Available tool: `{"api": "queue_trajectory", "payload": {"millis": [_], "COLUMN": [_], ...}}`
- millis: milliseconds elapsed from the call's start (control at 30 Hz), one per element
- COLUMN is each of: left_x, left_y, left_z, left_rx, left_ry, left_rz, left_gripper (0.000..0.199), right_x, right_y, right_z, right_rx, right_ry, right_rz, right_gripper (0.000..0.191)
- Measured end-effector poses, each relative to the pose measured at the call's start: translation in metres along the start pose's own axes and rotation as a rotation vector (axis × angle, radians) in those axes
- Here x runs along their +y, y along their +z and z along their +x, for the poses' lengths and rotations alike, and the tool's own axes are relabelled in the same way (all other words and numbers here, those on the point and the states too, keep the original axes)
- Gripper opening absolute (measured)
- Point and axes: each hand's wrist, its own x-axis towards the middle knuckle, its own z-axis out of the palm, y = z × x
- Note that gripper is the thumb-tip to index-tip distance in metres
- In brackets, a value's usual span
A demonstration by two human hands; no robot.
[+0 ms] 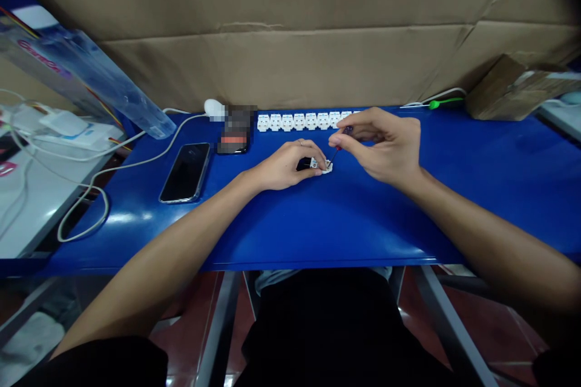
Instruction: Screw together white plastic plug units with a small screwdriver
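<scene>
My left hand (295, 163) rests on the blue table, its thumb and fingers closed on a small white plastic part (327, 167). In my right hand (381, 142) is a small screwdriver (338, 146) with a dark red handle, pinched between thumb and fingers. The thin shaft slants down to the left, and its tip meets the white part or is very close to it. Behind my hands stands a row of several similar white plastic pieces (298, 121); my right hand hides its right end.
On the blue table (281, 230) lie a dark phone (186, 173) and a second, partly blurred phone (234, 144). White cables (102, 193) run along the left. A cardboard box (503, 91) and a green-tipped item (434, 104) sit at back right, before a cardboard wall (308, 66).
</scene>
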Motion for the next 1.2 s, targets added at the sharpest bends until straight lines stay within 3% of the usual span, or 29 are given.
{"api": "queue_trajectory", "payload": {"millis": [167, 333, 467, 600, 733, 933, 1067, 1200], "left_x": [-0.001, -0.002, -0.002, -0.004, -0.004, -0.002, -0.001, -0.001], "left_y": [-0.001, 0.0, 0.0, 0.0, 0.0, -0.001, -0.001, 0.0], "left_z": [-0.001, -0.001, 0.0, 0.0, 0.0, 0.0, 0.0, 0.0], "left_rx": [0.003, 0.001, 0.001, -0.001, -0.004, -0.006, -0.009, -0.016], "left_ry": [0.01, 0.021, 0.028, 0.025, 0.008, 0.012, 0.016, -0.002], "left_rz": [-0.009, -0.021, -0.012, 0.005, 0.012, 0.016, 0.002, -0.004], "left_gripper": [0.008, 0.007, 0.007, 0.007, 0.008, 0.008, 0.008, 0.01], "right_x": [0.011, 0.005, 0.0, -0.005, -0.002, 0.012, 0.008, 0.003], "right_y": [-0.006, -0.01, -0.009, -0.006, -0.005, -0.011, -0.016, -0.018], "right_z": [0.001, 0.004, 0.003, 0.001, -0.001, 0.0, 0.006, 0.01], "right_rx": [-0.201, -0.414, -0.364, -0.157, -0.074, -0.299, -0.481, -0.523], "right_ry": [-0.119, -0.03, 0.01, -0.001, -0.068, -0.238, -0.204, -0.098], "right_rz": [0.041, 0.194, 0.243, 0.09, 0.01, 0.023, 0.067, 0.155], "right_gripper": [0.033, 0.038, 0.027, 0.018, 0.025, 0.046, 0.049, 0.039]}}
